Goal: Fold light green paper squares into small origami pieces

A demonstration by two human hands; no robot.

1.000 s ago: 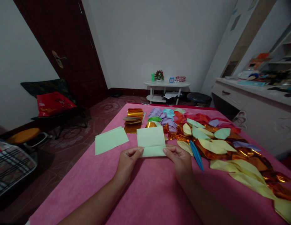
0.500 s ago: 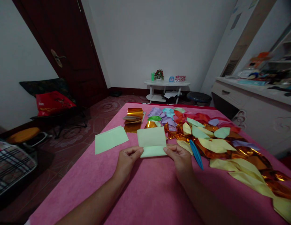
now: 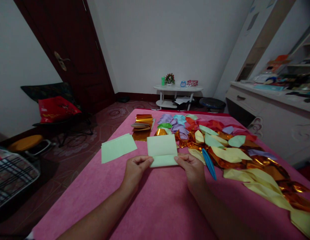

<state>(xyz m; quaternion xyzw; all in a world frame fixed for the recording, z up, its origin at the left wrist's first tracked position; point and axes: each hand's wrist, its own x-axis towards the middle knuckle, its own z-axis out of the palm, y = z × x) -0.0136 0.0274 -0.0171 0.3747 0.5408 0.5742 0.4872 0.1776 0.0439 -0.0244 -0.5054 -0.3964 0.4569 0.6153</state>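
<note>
Between my two hands is a pale green sheet of paper [image 3: 162, 145], its near part folded over into a band along the front edge. My left hand [image 3: 138, 168] pinches the left end of that band between thumb and fingers. At the right end, my right hand [image 3: 191, 166] pinches it in the same way. A stack of pale green paper sheets [image 3: 118, 147] lies to the left, apart from my left hand. Just right of my right hand is a blue folded paper piece [image 3: 209, 164], long and pointed.
A pink cloth [image 3: 155, 203] covers the table. Gold foil paper [image 3: 142, 133] is piled behind the green stack. Many folded papers, including yellow ones [image 3: 260, 181] and purple ones [image 3: 181, 130], spread over the right side. A white side table [image 3: 165, 88] stands by the wall.
The hands and the folded green sheet stay almost in place. Nothing was taken up or let go.
</note>
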